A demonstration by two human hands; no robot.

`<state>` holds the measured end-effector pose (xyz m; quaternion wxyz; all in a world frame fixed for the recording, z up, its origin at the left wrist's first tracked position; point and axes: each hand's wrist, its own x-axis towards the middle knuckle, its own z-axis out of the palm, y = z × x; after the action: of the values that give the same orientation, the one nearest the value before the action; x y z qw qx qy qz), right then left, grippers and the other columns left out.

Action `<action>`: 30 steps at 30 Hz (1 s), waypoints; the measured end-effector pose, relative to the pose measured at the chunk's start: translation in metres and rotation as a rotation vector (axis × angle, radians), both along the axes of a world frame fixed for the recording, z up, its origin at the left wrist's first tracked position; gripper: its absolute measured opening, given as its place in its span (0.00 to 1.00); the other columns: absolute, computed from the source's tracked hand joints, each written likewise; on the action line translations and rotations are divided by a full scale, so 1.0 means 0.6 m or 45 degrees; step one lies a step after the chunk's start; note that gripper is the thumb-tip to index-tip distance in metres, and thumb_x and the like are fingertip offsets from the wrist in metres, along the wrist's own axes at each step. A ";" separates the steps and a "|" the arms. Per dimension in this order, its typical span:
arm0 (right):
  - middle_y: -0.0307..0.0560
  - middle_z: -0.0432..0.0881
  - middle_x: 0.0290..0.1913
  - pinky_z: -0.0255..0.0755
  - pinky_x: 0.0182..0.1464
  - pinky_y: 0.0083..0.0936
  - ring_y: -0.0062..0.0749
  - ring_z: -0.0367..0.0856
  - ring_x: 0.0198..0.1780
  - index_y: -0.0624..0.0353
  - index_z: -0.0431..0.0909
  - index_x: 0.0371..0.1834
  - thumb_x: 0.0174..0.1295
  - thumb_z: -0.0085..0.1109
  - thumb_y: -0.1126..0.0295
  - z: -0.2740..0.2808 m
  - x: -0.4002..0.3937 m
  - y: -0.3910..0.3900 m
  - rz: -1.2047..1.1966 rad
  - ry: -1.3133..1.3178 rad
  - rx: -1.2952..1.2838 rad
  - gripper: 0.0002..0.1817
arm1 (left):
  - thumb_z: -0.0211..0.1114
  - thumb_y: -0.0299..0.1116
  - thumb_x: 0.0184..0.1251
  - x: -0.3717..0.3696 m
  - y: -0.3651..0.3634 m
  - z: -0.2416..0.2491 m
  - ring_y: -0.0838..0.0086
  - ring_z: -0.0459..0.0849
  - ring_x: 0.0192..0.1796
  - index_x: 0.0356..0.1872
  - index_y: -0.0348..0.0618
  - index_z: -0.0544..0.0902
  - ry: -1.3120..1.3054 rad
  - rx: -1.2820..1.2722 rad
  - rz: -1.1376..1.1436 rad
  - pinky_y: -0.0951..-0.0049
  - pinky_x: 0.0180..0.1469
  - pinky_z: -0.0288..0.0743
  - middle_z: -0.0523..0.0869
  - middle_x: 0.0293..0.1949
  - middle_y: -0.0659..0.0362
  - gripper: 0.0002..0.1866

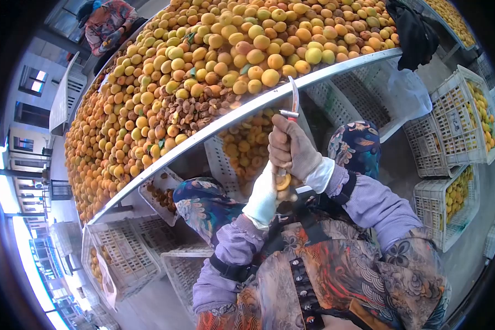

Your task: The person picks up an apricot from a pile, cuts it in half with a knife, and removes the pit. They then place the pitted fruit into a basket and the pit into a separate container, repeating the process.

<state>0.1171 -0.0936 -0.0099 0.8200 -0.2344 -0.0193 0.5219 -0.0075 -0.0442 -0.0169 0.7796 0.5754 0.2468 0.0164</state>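
Observation:
My right hand [296, 144], in a stained work glove, is closed round the red handle of a curved knife [295, 99], its blade pointing up past the table's metal edge. My left hand [280, 190], gloved and lower, touches or nearly touches the right one. Its fingers are curled round a cut orange fruit piece [282, 181]; the right hand partly covers them. Beneath both hands a white crate [221, 159] between my knees holds halved fruit [250, 146]. Beyond the edge, brown pits [190, 113] lie beside whole orange fruit [132, 110] heaped on the table.
The table's metal rim [203, 132] crosses in front of me. A black cloth [415, 36] hangs over its right end. Fruit-filled crates [451, 129] are stacked at right, more crates [124, 253] stand at lower left. Another person [107, 27] works at the far upper left.

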 end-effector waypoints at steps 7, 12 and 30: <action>0.29 0.53 0.12 0.47 0.11 0.17 0.18 0.49 0.09 0.48 0.59 0.18 0.68 0.49 0.54 0.002 0.000 -0.004 -0.074 0.009 -0.056 0.21 | 0.43 0.53 0.73 0.013 0.019 0.015 0.83 0.60 0.14 0.52 0.51 0.70 0.126 -0.515 0.051 0.72 0.29 0.75 0.67 0.19 0.65 0.20; 0.31 0.55 0.13 0.46 0.11 0.19 0.19 0.53 0.10 0.50 0.63 0.20 0.64 0.54 0.52 0.000 0.001 0.007 -0.159 -0.039 -0.260 0.21 | 0.48 0.54 0.71 0.007 0.041 -0.009 0.74 0.70 0.21 0.44 0.49 0.75 0.007 -0.858 0.045 0.60 0.40 0.75 0.73 0.23 0.61 0.20; 0.32 0.54 0.12 0.47 0.11 0.20 0.21 0.54 0.10 0.54 0.65 0.21 0.64 0.55 0.54 0.000 0.078 -0.010 -0.391 -0.069 -0.188 0.20 | 0.50 0.65 0.64 0.100 0.251 0.109 0.80 0.65 0.14 0.27 0.38 0.77 -0.039 -0.063 0.538 0.73 0.33 0.77 0.71 0.16 0.65 0.33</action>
<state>0.1639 -0.0996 -0.0099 0.8697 -0.3082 0.0332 0.3840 0.0522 0.1065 0.0486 0.7763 0.4912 0.3505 0.1821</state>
